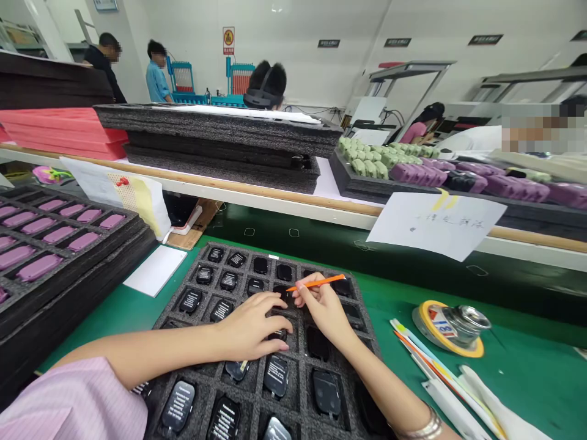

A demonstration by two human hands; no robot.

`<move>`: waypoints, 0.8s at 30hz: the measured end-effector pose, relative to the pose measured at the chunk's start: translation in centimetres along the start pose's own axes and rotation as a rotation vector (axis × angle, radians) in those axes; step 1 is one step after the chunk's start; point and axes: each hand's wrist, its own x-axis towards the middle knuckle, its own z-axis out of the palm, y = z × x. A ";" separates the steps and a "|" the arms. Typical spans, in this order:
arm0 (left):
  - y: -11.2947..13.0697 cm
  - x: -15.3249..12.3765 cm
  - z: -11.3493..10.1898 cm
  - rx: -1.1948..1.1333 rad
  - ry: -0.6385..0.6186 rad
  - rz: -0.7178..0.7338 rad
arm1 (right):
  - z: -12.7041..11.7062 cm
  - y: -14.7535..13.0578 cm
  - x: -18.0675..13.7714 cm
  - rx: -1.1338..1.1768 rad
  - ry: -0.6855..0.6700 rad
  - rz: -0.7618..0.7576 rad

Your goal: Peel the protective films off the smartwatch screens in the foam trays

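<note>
A black foam tray point(302, 397) lies on the green bench, its compartments holding several small black rectangular parts with rounded corners, like watch screens point(277, 374). Some carry white printed text; others are plain black. My right hand point(323, 305) pinches a thin orange pen-like stick point(321, 282), its tip pointing left over a compartment in the tray's upper middle. My left hand point(257, 324) rests over the tray just left of that tip, fingers spread and curved. Its fingertips partly cover a part below them, and I see nothing held in it.
Left stands a foam tray stack with purple pieces point(41, 267), beside a white pad point(156, 269). Right are a glass bottle point(468, 321), a yellow-rimmed tape roll point(443, 330) and several thin sticks point(435, 366). A shelf point(275, 198) with foam stacks runs across; people work beyond.
</note>
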 end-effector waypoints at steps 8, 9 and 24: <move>-1.2 -0.9 0.3 -0.079 0.060 -0.007 | 1.4 -0.9 -5.2 0.027 -0.004 0.023; -1.3 -0.8 0.3 -0.082 0.063 0.001 | 1.5 -0.9 -5.5 0.021 0.000 0.023; 0.0 -0.2 -0.8 -0.140 0.101 -0.079 | 1.7 -1.3 -5.8 -0.050 -0.022 -0.014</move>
